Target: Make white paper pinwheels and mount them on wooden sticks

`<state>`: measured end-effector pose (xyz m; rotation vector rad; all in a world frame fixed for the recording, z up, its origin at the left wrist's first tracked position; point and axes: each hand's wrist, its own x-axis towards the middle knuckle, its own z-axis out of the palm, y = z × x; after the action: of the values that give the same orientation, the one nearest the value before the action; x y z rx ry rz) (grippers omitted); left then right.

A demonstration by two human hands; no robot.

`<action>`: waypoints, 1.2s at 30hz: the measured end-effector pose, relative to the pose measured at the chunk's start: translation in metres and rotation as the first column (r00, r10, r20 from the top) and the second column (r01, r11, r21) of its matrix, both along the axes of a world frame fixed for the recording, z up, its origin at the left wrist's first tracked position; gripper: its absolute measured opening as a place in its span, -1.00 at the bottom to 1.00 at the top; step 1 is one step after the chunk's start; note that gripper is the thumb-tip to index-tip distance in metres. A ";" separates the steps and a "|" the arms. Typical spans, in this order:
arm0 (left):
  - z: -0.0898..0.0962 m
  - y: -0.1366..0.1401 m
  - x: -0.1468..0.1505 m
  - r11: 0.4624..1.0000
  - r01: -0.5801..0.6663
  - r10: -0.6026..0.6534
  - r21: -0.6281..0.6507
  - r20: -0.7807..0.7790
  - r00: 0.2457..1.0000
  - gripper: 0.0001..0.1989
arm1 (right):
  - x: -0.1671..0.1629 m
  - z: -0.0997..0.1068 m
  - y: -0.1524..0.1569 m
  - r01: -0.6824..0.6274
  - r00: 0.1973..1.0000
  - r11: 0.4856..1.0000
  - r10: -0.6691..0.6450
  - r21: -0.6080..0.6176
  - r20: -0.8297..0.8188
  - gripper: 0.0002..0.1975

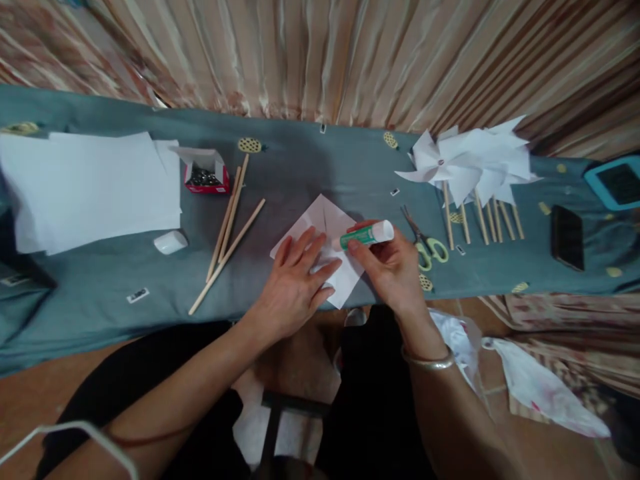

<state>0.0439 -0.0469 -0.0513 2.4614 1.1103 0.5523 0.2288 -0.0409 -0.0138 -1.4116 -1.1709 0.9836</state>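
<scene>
A square of white paper (345, 283) lies on the table near its front edge, with a slit visible toward its upper corner. My left hand (295, 283) rests flat on the paper, fingers spread. In my right hand (393, 267) is a green and white glue stick (364, 235), tilted, its tip at the middle of the paper. My fingers partly cover the sheet. Just right of that hand lie scissors (425, 243) with light green handles. Wooden sticks (227, 257) lie to the left of the paper.
At the left are a stack of white paper (100, 190), an open red box (207, 179) of small dark pieces, and a white cap (171, 242). Several finished paper pinwheels (467, 163) on sticks lie at the right, near a phone (567, 237) and a blue-framed device (617, 183).
</scene>
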 end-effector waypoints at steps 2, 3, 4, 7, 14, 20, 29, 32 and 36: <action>0.000 0.001 -0.002 1.000 0.010 -0.010 -0.022 -0.003 1.000 -0.57 | 0.003 -0.002 -0.001 -0.015 0.996 1.000 0.015 -0.003 0.082 -0.78; 0.000 0.001 -0.003 0.999 0.016 -0.016 -0.029 -0.004 1.000 -0.57 | 0.004 -0.003 -0.001 -0.023 0.993 1.000 0.024 -0.002 0.112 -0.79; 0.000 0.001 -0.003 0.999 0.020 -0.020 -0.033 -0.005 1.000 -0.57 | 0.004 -0.003 -0.002 -0.031 0.991 1.000 0.031 0.000 0.132 -0.79; 0.000 0.001 -0.002 1.000 0.019 -0.019 -0.022 -0.005 1.000 -0.57 | 0.004 -0.005 -0.002 -0.050 0.980 0.999 0.049 0.003 0.193 -0.78; 0.002 -0.001 0.001 1.000 -0.004 0.005 0.020 -0.039 0.999 -0.56 | -0.002 -0.004 -0.004 -0.076 0.906 0.997 0.067 0.006 0.418 -0.74; 0.007 -0.001 0.002 0.999 -0.007 0.012 0.048 -0.113 0.994 -0.52 | -0.007 0.000 -0.003 -0.086 0.814 0.996 0.066 0.007 0.577 -0.76; 0.005 -0.002 0.003 0.998 -0.010 0.015 0.055 -0.095 0.995 -0.52 | -0.008 -0.008 -0.005 -0.117 0.798 0.993 0.077 0.030 0.598 -0.73; 0.005 -0.002 0.003 0.999 -0.017 0.020 0.038 -0.080 0.997 -0.53 | -0.008 -0.009 -0.006 -0.125 0.795 0.992 0.090 0.017 0.600 -0.70; 0.006 -0.002 0.004 0.999 -0.026 0.029 0.036 -0.074 0.997 -0.54 | -0.008 -0.008 -0.006 -0.135 0.778 0.991 0.096 0.017 0.621 -0.69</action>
<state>0.0477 -0.0491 -0.0456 2.5188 1.1747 0.4965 0.2212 -0.0467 -0.0219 -1.6898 -1.7724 0.5524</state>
